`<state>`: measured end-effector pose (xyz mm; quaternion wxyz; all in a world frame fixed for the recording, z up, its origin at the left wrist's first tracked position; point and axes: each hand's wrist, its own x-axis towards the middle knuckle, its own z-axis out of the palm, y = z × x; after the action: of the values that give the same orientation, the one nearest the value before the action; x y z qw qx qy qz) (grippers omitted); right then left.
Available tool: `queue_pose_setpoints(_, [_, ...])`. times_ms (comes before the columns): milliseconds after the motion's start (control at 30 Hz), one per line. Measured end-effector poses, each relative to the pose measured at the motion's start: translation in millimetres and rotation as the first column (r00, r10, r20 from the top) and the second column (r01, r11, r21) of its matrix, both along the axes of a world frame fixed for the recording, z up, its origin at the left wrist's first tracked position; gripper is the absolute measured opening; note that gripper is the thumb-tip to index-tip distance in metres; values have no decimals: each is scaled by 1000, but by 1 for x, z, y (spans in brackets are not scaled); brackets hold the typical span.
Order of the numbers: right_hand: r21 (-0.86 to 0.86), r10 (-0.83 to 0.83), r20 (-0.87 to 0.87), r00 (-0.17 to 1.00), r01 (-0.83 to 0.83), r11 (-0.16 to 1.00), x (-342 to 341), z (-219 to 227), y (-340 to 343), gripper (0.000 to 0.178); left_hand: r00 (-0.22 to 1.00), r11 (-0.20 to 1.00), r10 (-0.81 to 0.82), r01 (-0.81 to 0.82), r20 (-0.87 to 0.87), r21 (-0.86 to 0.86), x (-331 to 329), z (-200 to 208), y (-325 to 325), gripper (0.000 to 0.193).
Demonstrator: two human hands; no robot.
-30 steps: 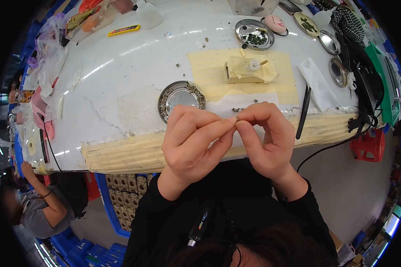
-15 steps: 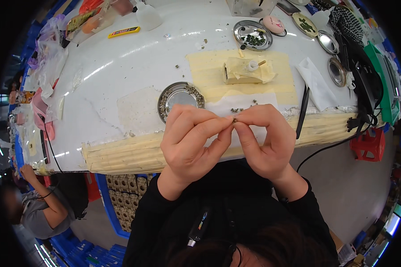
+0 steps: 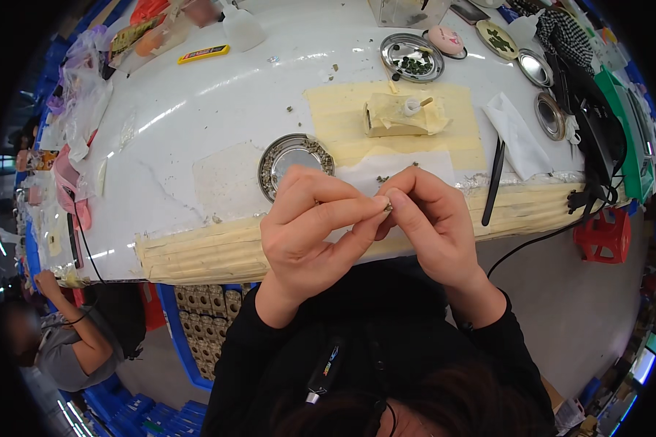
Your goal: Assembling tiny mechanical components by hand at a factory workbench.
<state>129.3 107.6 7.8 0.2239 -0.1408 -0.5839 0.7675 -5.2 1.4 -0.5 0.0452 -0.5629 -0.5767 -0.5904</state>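
My left hand and my right hand meet above the front edge of the table, fingertips pinched together. Between them is a tiny brownish-grey piece, too small for its kind to show. Both hands are closed on it. Just behind my left hand lies a round metal dish with many similar small pieces around its inner rim. A few more small pieces lie on white paper beyond my fingers.
A taped block with a small white cup stands on yellow tape behind my hands. A black stick-like tool and a white tissue lie to the right. A metal plate holds dark green bits. At far left, another person's arm shows.
My right thumb has come up over the tiny piece and the right hand has turned slightly. The pinched fingertips have dropped a little nearer to me. The left hand has barely moved.
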Motion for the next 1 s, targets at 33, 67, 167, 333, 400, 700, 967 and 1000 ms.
queue_pose_setpoints(33, [-30,18,-15,1000,-19,999,0,-1,0,15,1000,1000,6,-6,5,1,0,0,0,28])
queue_pose_setpoints(67, [-60,36,-31,999,-38,997,0,-1,1,16,1000,1000,11,-11,10,1,0,1,1,28])
queue_pose_setpoints(167, [-119,21,-49,999,-27,992,-1,0,0,15,999,999,42,-42,-9,-1,2,1,1,28])
queue_pose_setpoints(333, [11,-121,-51,991,121,993,-1,-1,-3,7,993,996,94,-93,-78,19,3,0,3,28])
queue_pose_setpoints(400, [338,-228,-127,965,258,905,-2,-2,-1,8,986,993,117,-116,-115,16,4,0,3,29])
queue_pose_setpoints(700, [659,-330,-160,930,350,666,-7,-5,-1,11,973,986,162,-164,-166,1,6,1,4,30])
queue_pose_setpoints(967, [534,-265,-81,961,266,803,-3,-5,1,9,964,986,166,-166,-207,16,7,-1,5,30])
queue_pose_setpoints(1000, [583,-271,-83,959,267,767,-2,-5,2,9,969,988,151,-152,-193,11,7,-1,5,30])
